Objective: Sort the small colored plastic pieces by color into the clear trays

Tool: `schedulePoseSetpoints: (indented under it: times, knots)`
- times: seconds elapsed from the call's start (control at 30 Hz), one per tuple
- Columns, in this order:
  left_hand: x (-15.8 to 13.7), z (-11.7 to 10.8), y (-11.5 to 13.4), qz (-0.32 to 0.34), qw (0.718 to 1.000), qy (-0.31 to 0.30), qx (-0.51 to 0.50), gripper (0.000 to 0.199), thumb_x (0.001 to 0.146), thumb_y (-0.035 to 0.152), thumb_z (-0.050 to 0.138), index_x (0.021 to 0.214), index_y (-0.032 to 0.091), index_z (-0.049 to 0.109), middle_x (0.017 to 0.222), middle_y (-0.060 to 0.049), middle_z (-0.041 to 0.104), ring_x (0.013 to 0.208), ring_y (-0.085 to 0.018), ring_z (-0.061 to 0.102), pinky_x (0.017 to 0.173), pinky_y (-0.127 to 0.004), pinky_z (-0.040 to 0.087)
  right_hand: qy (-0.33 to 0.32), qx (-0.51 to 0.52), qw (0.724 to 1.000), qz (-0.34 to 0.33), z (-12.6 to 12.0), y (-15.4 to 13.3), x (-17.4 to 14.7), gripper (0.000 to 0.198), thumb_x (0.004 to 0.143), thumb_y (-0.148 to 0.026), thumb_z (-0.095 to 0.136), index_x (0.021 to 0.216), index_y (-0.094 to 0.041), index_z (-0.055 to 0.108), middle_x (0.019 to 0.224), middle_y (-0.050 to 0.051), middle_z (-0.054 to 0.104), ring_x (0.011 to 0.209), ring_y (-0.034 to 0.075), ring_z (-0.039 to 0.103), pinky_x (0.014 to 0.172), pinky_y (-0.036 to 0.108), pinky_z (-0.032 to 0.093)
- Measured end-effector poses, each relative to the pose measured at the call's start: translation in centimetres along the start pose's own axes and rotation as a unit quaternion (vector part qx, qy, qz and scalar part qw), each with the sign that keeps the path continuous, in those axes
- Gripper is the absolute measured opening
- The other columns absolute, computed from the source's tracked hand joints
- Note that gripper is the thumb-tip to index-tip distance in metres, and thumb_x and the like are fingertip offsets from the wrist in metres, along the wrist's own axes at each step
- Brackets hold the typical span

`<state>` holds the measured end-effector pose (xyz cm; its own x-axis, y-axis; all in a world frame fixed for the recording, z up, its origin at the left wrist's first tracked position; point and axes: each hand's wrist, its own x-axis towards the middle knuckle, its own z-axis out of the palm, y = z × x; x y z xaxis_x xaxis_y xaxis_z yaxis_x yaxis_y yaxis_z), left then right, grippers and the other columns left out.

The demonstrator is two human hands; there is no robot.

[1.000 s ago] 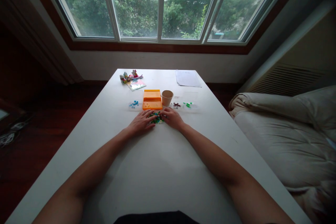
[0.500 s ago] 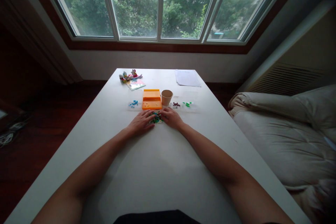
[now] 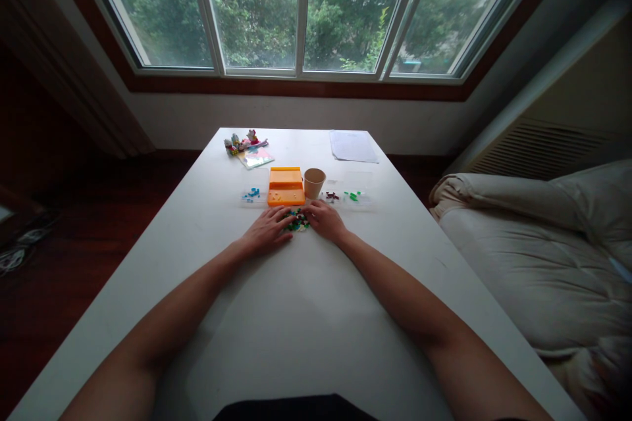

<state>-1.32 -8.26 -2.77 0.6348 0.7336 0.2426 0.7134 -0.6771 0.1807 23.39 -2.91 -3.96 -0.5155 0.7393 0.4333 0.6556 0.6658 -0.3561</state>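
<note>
A small pile of mixed green, blue, dark and pale plastic bits (image 3: 298, 221) lies on the white table between my hands. My left hand (image 3: 269, 229) rests along the pile's left side, palm down with its fingers spread, the fingertips touching the bits. On the other side my right hand (image 3: 326, 221) bends its fingers together at the pile's right edge; whatever they pinch is too small to make out. Just beyond the pile stands an orange plastic case (image 3: 286, 194) with a few small bits on its lower part. A brown paper cup (image 3: 315, 184) stands beside it.
A clear tray with blue bits (image 3: 253, 193) is left of the case. Right of the cup are clear trays holding dark red bits (image 3: 332, 196) and green bits (image 3: 353, 196). Small figurines (image 3: 241, 143), a packet (image 3: 257, 158) and paper sheets (image 3: 353, 146) lie at the far end.
My right hand has shifted very slightly right at the pile's edge, showing a little more of the bits. My left hand stays almost in place.
</note>
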Motion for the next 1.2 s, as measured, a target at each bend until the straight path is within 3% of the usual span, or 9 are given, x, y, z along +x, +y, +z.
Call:
schedulePoseSetpoints:
  times: [0.13, 0.37, 0.53, 0.9, 1.07, 1.2]
  knots:
    - [-0.3, -0.2, -0.1, -0.001, 1.0, -0.002, -0.003, 0.057, 0.096, 0.048, 0.05, 0.148, 0.027, 0.044, 0.156, -0.009, 0.038, 0.144, -0.03, 0.032, 0.119, -0.052, 0.029, 0.018, -0.001, 0.999, 0.027, -0.5, 1.1, -0.1, 0.024, 0.089, -0.013, 0.057, 0.104, -0.024, 0.072, 0.104, 0.007, 0.065, 0.098, 0.022, 0.058, 0.088, 0.033, 0.047]
    - [-0.6, -0.8, -0.5, -0.006, 0.999, 0.019, -0.027, 0.049, 0.096, 0.043, 0.05, 0.143, 0.028, 0.05, 0.151, -0.007, 0.045, 0.139, -0.027, 0.039, 0.117, -0.051, 0.034, -0.022, 0.043, 0.998, -0.041, -0.5, 2.2, -0.1, 0.035, 0.088, -0.008, 0.055, 0.114, -0.026, 0.071, 0.109, 0.006, 0.066, 0.102, 0.02, 0.059, 0.091, 0.032, 0.047]
    - [-0.3, -1.1, -0.5, -0.011, 0.998, 0.041, -0.037, 0.042, 0.098, 0.041, 0.047, 0.137, 0.028, 0.056, 0.143, -0.006, 0.052, 0.132, -0.025, 0.046, 0.113, -0.046, 0.04, -0.042, 0.057, 0.996, -0.061, -0.3, 2.1, 0.4, 0.029, 0.089, -0.014, 0.058, 0.112, -0.026, 0.072, 0.111, 0.005, 0.067, 0.106, 0.021, 0.058, 0.094, 0.032, 0.046]
    - [-1.0, -1.2, -1.9, -0.136, 0.984, 0.111, -0.019, 0.034, 0.097, 0.04, 0.045, 0.117, 0.027, 0.069, 0.114, -0.006, 0.065, 0.109, -0.023, 0.057, 0.097, -0.04, 0.049, -0.023, 0.048, 0.998, -0.039, -0.6, 2.1, 0.2, 0.022, 0.089, -0.017, 0.063, 0.106, -0.024, 0.073, 0.106, 0.007, 0.067, 0.1, 0.021, 0.06, 0.088, 0.032, 0.047]
    - [-1.5, -1.5, -2.7, -0.144, 0.986, 0.071, -0.041, 0.031, 0.093, 0.035, 0.047, 0.112, 0.026, 0.07, 0.096, -0.003, 0.066, 0.075, -0.015, 0.059, 0.074, -0.03, 0.05, -0.019, 0.034, 0.999, -0.028, -0.5, 2.1, 0.0, 0.021, 0.087, -0.019, 0.066, 0.107, -0.024, 0.072, 0.106, 0.007, 0.066, 0.1, 0.021, 0.059, 0.087, 0.031, 0.046]
    - [-1.8, -2.1, -2.9, -0.124, 0.99, 0.024, -0.07, 0.028, 0.087, 0.026, 0.051, 0.106, 0.024, 0.071, 0.091, -0.002, 0.064, 0.07, -0.013, 0.055, 0.07, -0.026, 0.045, -0.023, 0.01, 1.0, -0.012, -0.4, 1.9, 0.0, 0.02, 0.089, -0.022, 0.066, 0.108, -0.023, 0.072, 0.104, 0.007, 0.066, 0.099, 0.021, 0.058, 0.086, 0.03, 0.045]
